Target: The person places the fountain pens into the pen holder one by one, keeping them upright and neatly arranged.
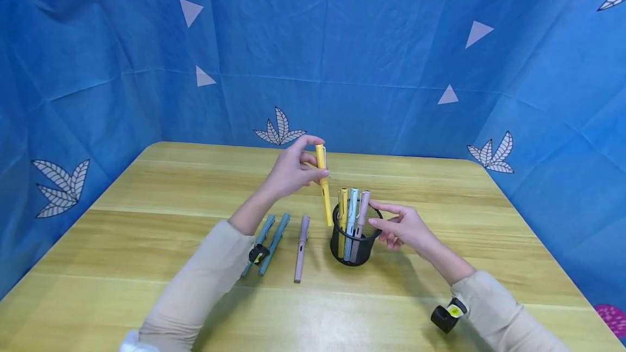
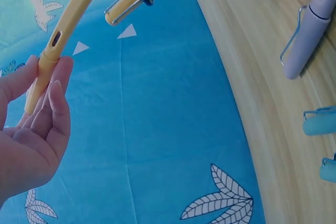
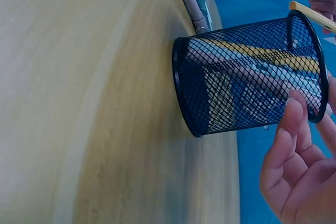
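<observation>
My left hand [image 1: 292, 170] pinches a yellow pen [image 1: 325, 200] near its capped top. This pen slants slightly, its lower end just left of the rim of a black mesh pen holder [image 1: 367, 246]. Inside the holder stand a yellow pen [image 1: 343, 200], a light blue pen [image 1: 352, 205] and a pale purple pen [image 1: 363, 208], clips upward. My right hand [image 1: 403, 227] grips the holder's right rim between thumb and fingers. In the right wrist view, fingertips [image 3: 295, 106] touch the mesh near the rim.
Left of the holder, a purple pen [image 1: 301, 249] lies on the wooden table [image 1: 146, 221]. Two teal pens [image 1: 275, 243] lie farther left, partly behind the left wrist camera [image 1: 258, 254]. A blue patterned cloth [image 1: 342, 42] hangs behind the table.
</observation>
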The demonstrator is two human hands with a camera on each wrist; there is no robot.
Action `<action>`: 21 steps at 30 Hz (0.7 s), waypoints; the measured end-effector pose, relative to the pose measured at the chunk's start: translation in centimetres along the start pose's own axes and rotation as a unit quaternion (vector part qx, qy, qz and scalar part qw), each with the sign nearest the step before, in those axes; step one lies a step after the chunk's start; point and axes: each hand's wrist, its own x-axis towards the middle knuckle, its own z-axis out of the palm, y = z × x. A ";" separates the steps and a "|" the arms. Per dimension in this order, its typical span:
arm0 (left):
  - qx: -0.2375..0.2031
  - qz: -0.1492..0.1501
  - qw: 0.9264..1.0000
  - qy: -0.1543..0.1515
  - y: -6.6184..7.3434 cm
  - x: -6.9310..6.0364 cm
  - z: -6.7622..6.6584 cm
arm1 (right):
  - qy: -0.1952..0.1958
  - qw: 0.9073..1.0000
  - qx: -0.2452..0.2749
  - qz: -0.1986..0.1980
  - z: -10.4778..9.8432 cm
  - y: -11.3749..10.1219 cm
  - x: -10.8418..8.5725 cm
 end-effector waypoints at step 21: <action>-0.024 0.085 0.996 -0.005 0.0 0.1 2.9 | -0.060 0.996 -0.066 0.005 -1.3 -0.4 0.5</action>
